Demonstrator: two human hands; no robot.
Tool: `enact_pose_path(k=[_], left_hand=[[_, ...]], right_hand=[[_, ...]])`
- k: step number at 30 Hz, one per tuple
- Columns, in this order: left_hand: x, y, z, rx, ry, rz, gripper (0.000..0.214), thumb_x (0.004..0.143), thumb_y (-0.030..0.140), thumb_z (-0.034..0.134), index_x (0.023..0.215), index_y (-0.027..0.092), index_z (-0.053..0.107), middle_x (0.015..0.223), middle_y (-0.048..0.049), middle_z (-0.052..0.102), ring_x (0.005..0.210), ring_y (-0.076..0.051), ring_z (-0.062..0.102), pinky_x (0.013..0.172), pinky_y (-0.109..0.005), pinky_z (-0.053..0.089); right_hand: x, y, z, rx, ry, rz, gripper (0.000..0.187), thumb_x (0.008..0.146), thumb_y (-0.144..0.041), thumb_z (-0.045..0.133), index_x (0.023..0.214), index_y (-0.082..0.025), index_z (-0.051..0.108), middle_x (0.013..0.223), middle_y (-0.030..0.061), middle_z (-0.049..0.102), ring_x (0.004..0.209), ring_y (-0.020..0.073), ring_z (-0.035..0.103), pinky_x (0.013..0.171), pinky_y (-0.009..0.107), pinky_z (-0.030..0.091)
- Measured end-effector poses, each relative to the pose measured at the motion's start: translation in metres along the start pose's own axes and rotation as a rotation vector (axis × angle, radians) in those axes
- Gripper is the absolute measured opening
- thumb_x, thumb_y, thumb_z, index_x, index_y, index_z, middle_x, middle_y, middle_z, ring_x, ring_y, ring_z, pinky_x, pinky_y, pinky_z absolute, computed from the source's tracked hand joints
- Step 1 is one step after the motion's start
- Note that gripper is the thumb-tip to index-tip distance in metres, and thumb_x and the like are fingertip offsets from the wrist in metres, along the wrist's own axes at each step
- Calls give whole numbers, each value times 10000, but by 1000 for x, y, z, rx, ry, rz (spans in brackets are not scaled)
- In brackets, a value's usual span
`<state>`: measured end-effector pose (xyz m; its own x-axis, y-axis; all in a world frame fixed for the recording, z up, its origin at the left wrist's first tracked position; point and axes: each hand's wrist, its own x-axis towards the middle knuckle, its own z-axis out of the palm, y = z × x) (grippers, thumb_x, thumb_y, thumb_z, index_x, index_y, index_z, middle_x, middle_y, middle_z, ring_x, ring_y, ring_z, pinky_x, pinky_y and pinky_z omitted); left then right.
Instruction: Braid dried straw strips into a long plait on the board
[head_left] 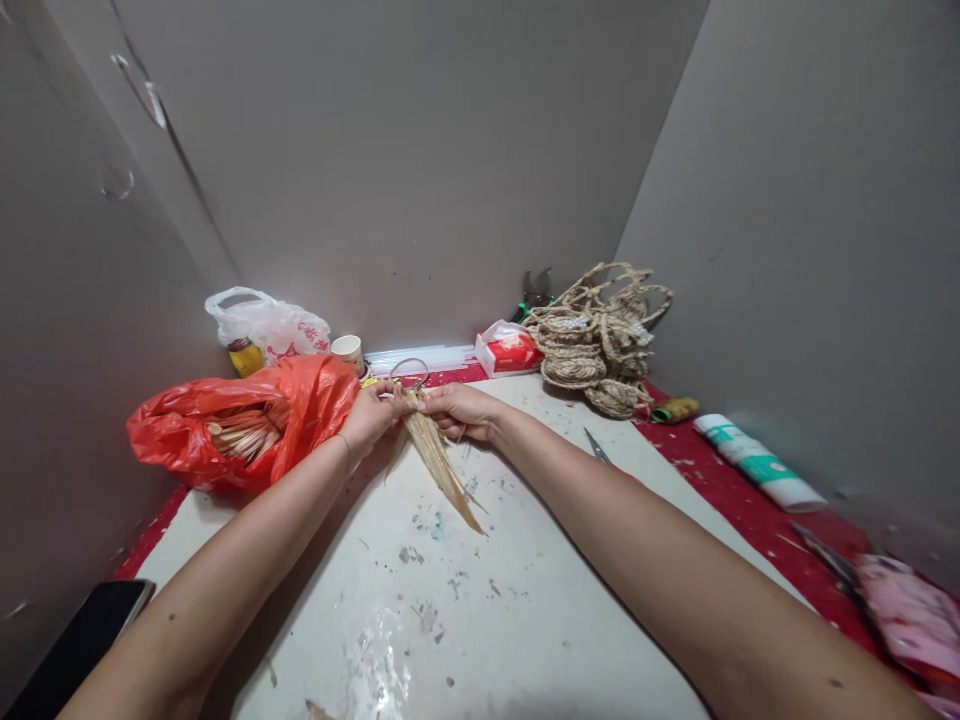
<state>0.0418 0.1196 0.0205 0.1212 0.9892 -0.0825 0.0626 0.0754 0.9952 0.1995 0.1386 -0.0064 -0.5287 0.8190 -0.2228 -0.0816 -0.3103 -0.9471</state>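
My left hand (370, 415) and my right hand (459, 408) meet above the far middle of the table, both closed on a bunch of dry straw-coloured husk strips (435, 455). The strips' loose ends hang down toward me and to the right. A thin ring (409, 372) stands up at the top of the bunch, between the two hands; how it joins the strips is hidden by my fingers. Just left of my left hand lies a red plastic bag (315, 400), its opening showing more dry strips (251, 432).
Along the back are a white plastic bag (274, 325), a paper cup (348, 352), clear sticks (420, 358), a red tissue pack (508, 348) and coiled braided rope (592, 345). Scissors (597, 446) lie beside my right forearm. A white-green roll (759, 462) is at right, a phone (82, 640) at left.
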Motion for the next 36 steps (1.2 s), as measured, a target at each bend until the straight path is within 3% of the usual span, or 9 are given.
enact_pose_path(k=[9, 14, 17, 20, 24, 26, 29, 33, 36], left_hand=[[1, 8, 7, -8, 11, -55, 326, 537, 33, 686, 760, 166, 490, 500, 51, 538, 419, -65, 464, 431, -167, 317], [-42, 50, -2, -99, -317, -42, 334, 578, 91, 715, 862, 173, 560, 629, 33, 547, 510, -54, 480, 505, -169, 370], [-93, 91, -32, 40, -482, -14, 303, 661, 154, 688, 948, 211, 608, 671, 23, 536, 550, -55, 466, 510, -155, 351], [-141, 125, -80, 224, -507, 25, 341, 622, 165, 677, 953, 240, 639, 712, 10, 585, 571, -93, 510, 519, -191, 395], [-167, 131, -121, 502, -547, 32, 331, 706, 185, 574, 1023, 250, 644, 869, 20, 656, 738, -121, 570, 632, -240, 415], [-159, 117, -116, 705, -382, 23, 375, 692, 195, 618, 1057, 277, 645, 901, 4, 673, 790, -157, 597, 652, -243, 438], [-123, 81, -87, 793, -212, 101, 216, 688, 255, 642, 888, 198, 702, 762, -36, 665, 621, -140, 573, 537, -206, 410], [-53, 30, -39, 611, -148, 158, 158, 725, 241, 598, 609, 142, 640, 577, -30, 580, 516, -108, 496, 483, -194, 370], [-9, 4, -9, 350, -188, -16, 167, 753, 191, 553, 604, 124, 588, 550, -29, 550, 481, -93, 475, 466, -192, 375]], right_hand=[[0, 0, 2, -54, 69, -24, 346, 686, -200, 680, 557, -180, 359, 367, -114, 266, 309, 8, 175, 298, 143, 122], [-2, -2, 4, -113, 104, -26, 307, 707, -188, 654, 555, -172, 388, 353, -101, 296, 294, 14, 203, 289, 149, 143], [-2, -3, 4, -138, 153, -9, 326, 706, -180, 659, 546, -174, 375, 347, -99, 299, 294, 18, 221, 288, 149, 165], [-1, -4, 3, -164, 193, 8, 335, 704, -176, 666, 543, -175, 371, 338, -98, 291, 293, 20, 222, 287, 147, 160], [0, -4, 3, -138, 166, 25, 342, 712, -176, 664, 555, -179, 360, 345, -103, 275, 300, 15, 205, 289, 137, 146], [-1, -5, 3, -84, 121, 47, 343, 714, -170, 663, 567, -180, 353, 357, -112, 256, 310, 10, 183, 294, 129, 132], [-1, -5, 2, 1, 33, 86, 331, 711, -166, 670, 598, -179, 359, 383, -126, 228, 326, 3, 145, 306, 114, 108], [-1, -4, -4, 65, -44, 93, 285, 710, -179, 673, 651, -173, 394, 410, -132, 223, 339, 1, 126, 313, 100, 111], [0, -2, -9, 58, -50, 94, 275, 720, -191, 656, 645, -173, 392, 415, -127, 227, 340, 4, 132, 310, 102, 127]])
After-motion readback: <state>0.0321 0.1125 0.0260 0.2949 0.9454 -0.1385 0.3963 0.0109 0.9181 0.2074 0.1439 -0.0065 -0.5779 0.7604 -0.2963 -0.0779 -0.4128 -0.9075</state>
